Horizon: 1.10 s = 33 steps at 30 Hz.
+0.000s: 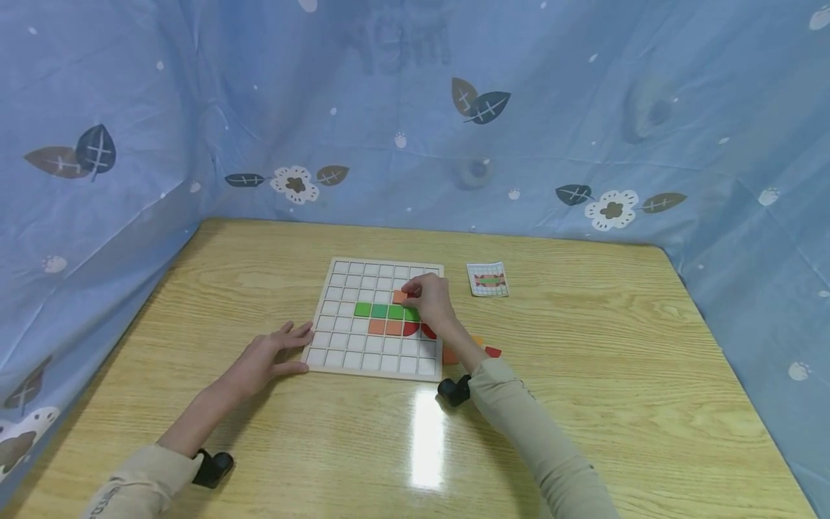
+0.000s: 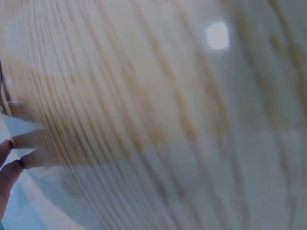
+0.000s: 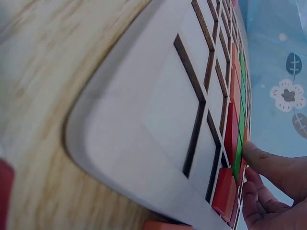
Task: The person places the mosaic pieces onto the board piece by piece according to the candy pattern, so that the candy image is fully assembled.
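Observation:
A white gridded board with a pale wooden rim lies on the table. Across its middle runs a row of green tiles; below it sit two orange tiles and red curved-edged tiles. Just above the green row, my right hand pinches another orange tile between thumb and fingers. The right wrist view shows the thumb at that tile, whose far part is hidden. My left hand rests at the board's left edge, fingers spread and touching the rim. Only its fingertips appear in the left wrist view.
A small printed pattern card lies right of the board. Loose orange and red tiles are beside the board's lower right corner, partly under the right forearm. A blue patterned curtain hangs behind the wooden table.

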Each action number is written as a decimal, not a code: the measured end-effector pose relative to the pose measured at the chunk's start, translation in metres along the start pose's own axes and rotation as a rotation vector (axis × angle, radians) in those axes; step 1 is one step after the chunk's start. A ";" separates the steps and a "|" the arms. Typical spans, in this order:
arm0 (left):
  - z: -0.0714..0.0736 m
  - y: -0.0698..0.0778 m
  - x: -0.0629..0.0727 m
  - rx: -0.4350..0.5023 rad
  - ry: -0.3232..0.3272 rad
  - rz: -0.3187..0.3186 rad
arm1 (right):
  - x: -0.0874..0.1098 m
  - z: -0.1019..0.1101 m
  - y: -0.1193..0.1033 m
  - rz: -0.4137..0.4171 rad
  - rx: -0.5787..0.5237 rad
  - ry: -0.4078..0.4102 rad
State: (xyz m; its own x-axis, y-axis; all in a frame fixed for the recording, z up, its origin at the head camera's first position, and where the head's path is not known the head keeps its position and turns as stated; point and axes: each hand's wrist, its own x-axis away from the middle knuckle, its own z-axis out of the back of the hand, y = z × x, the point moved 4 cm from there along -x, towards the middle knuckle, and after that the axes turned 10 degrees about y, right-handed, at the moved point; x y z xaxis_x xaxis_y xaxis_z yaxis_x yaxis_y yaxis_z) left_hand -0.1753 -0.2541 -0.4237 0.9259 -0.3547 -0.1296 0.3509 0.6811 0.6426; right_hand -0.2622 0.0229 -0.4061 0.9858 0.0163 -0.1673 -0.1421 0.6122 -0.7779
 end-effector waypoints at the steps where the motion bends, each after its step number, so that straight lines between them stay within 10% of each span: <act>1: 0.000 -0.001 0.000 -0.001 0.001 -0.002 | 0.000 0.000 0.000 -0.004 0.002 -0.002; 33: 0.002 0.004 0.001 0.008 0.004 -0.004 | -0.004 0.009 0.009 0.024 -0.073 -0.028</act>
State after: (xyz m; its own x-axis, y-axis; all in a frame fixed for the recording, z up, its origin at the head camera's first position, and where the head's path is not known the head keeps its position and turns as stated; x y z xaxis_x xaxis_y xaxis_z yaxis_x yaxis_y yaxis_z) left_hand -0.1734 -0.2524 -0.4197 0.9250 -0.3550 -0.1354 0.3537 0.6743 0.6482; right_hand -0.2661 0.0353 -0.4070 0.9841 0.0531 -0.1698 -0.1706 0.5521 -0.8161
